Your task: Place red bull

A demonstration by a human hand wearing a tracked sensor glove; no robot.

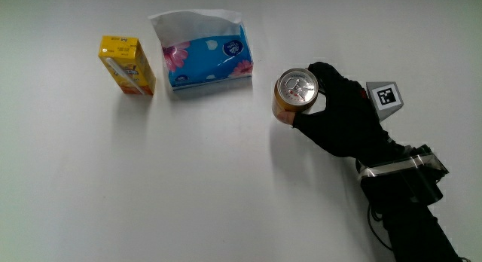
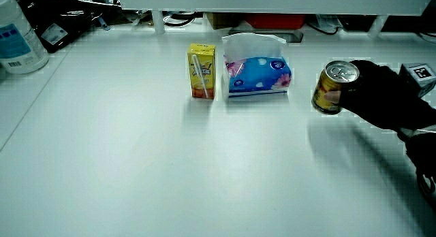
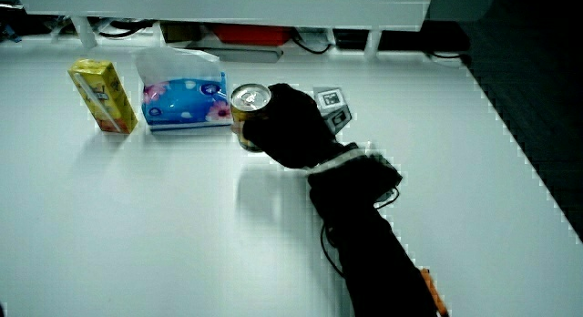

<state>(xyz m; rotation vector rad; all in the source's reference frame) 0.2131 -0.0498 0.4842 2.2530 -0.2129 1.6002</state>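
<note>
Gloved hand [image 1: 343,115] is wrapped around a gold drink can [image 1: 294,96], silver top with pull tab facing up. Grip closed on the can: fingers curl round the side away from the person, thumb [image 1: 301,120] presses the nearer side. Patterned cube [image 1: 385,96] sits on the back of the hand; forearm [image 1: 410,209] runs back toward the person.

In a side view the can [image 2: 334,87] is tilted slightly, its base a little above the white desk [image 2: 170,169], a faint shadow below it. In a side view the can [image 3: 248,115] shows just beside the tissue pack [image 3: 185,102], with the hand [image 3: 291,126] on the side away from the pack.

Tissue pack [image 1: 207,59]: blue, pink flowers, white tissue sticking out the top. Yellow juice carton [image 1: 128,65] stands beside it, on the side away from the can, straw attached to its face [image 2: 201,71]. Carton, pack and can form a rough row. No label readable on the can.
</note>
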